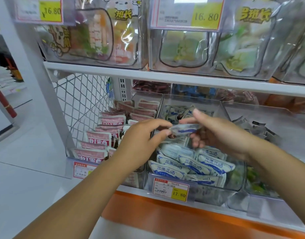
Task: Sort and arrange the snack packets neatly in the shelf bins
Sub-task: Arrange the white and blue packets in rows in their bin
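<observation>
White-and-blue plastic: one small snack packet (184,129) is held flat and lengthways between both hands, above the middle clear bin (191,98) and not touching the stack inside. The left hand (141,142) pinches the packet's left end between thumb and forefinger tip, with the other fingers loosely curled behind. The right hand (217,133) grips the right end, thumb laid along the top, lower fingers curled underneath, one finger raised free above. The held packet is blurred and its print is unreadable.

Matching blue-print packets (191,163) fill the front half of that bin, overlapped and leaning, each marked 三蒸三晒 in blue. More lie loose toward the back. The price tag (170,188) clipped to the bin front has a yellow patch reading 17.80; its small print is too fine to read.

In the bin to the left, pink packets (100,135) stand in rows, with red characters on a white band along each lower edge, partly covered. The bin to the right holds dark-and-clear packets (257,128), which are blurred.

On the upper shelf, big bags (120,31) sit in clear bins, with 班长 in yellow on two of them. The two upper tags (188,13) both read 16.80.

Both forearms are bare. They enter from the bottom edge and converge over the middle bin. The left comes in from low left with the back of the hand to the camera. The right comes in from the right edge, wrist bent inward.
</observation>
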`<state>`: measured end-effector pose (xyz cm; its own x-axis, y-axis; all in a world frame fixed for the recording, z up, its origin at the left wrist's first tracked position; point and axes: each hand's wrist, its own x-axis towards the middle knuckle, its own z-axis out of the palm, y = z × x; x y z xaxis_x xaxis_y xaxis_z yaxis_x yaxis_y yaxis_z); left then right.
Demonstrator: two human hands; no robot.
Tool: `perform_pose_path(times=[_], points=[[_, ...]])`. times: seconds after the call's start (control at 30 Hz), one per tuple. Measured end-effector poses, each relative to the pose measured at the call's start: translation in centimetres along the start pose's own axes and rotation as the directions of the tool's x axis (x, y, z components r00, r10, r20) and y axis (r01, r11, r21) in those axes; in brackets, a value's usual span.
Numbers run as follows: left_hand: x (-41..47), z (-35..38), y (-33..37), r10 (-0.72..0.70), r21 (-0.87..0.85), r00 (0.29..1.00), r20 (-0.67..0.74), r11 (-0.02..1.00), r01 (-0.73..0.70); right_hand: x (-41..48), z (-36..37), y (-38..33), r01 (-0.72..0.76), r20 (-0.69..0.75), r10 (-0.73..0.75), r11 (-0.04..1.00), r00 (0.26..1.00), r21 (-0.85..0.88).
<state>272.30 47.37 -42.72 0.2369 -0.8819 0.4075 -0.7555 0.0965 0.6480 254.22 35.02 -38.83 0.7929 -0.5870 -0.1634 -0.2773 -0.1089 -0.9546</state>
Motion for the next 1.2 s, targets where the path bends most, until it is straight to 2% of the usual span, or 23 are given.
perform_pose_path(times=[0.07, 0.13, 0.27, 0.37, 0.5, 0.6, 0.67, 0.73, 0.8, 0.93, 1.03, 1.13, 1.2], points=[[0.4, 0.1, 0.0, -0.031, -0.082, 1.0, 0.0, 0.996, 0.031, -0.7, 0.0, -0.2, 0.06, -0.034, -0.069, 0.974, 0.997, -0.217], [0.5, 0.4, 0.2, -0.037, -0.11, 0.999, 0.004, 0.993, 0.038, -1.0, 0.2, -0.2, 0.103, -0.097, -0.135, 0.955, 0.986, -0.279], [0.5, 0.7, 0.7, -0.051, -0.126, 0.999, 0.011, 0.991, 0.052, -1.1, 0.8, -0.2, 0.142, -0.148, -0.174, 0.969, 0.974, -0.204], [0.4, 0.5, 0.8, -0.091, -0.19, 0.993, 0.074, 0.976, 0.104, -1.0, 0.8, 0.0, 0.146, -0.185, -0.189, 0.963, 0.964, -0.225], [0.1, 0.4, 0.8, -0.103, -0.169, 0.992, 0.076, 0.979, 0.115, -1.3, 1.0, -0.2, 0.189, -0.175, -0.229, 0.958, 0.958, -0.218], [0.0, -0.4, 0.7, -0.083, -0.095, 0.995, 0.063, 0.992, 0.088, -1.6, 0.5, -0.6, 0.201, -0.257, -0.277, 0.937, 0.926, -0.285], [-0.2, -1.2, 0.5, -0.069, -0.027, 0.995, 0.077, 0.997, 0.071, -1.8, 0.2, -0.8, 0.219, -0.326, -0.269, 0.958, 0.906, -0.185], [-0.7, -2.0, -0.1, -0.073, 0.036, 0.993, 0.097, 0.997, 0.07, -2.1, 0.7, -0.7, 0.22, -0.308, -0.229, 0.973, 0.923, -0.064], [-1.3, -2.4, -0.8, -0.089, 0.077, 0.989, 0.12, 0.994, 0.08, -2.3, 1.4, -0.2, 0.18, -0.248, -0.214, 0.972, 0.945, -0.154], [-2.3, -2.7, -1.5, -0.083, 0.126, 0.984, 0.158, 0.99, 0.063, -2.4, 1.5, 0.1, 0.122, -0.231, -0.254, 0.876, 0.939, -0.466], [-2.8, -2.8, -1.5, -0.083, 0.166, 0.981, 0.173, 0.985, 0.053, -2.7, 1.1, -0.7, 0.07, -0.17, -0.282, 0.676, 0.944, -0.734], [-2.8, -2.7, -1.5, -0.052, 0.187, 0.985, 0.167, 0.982, 0.02, -2.3, 1.8, -0.6, 0.058, -0.085, -0.234, 0.546, 0.969, -0.835], [-2.7, -2.5, -1.4, -0.034, 0.216, 0.987, 0.157, 0.976, -0.001, -1.4, 2.4, -0.3, 0.07, -0.059, -0.234, 0.506, 0.97, -0.859]])
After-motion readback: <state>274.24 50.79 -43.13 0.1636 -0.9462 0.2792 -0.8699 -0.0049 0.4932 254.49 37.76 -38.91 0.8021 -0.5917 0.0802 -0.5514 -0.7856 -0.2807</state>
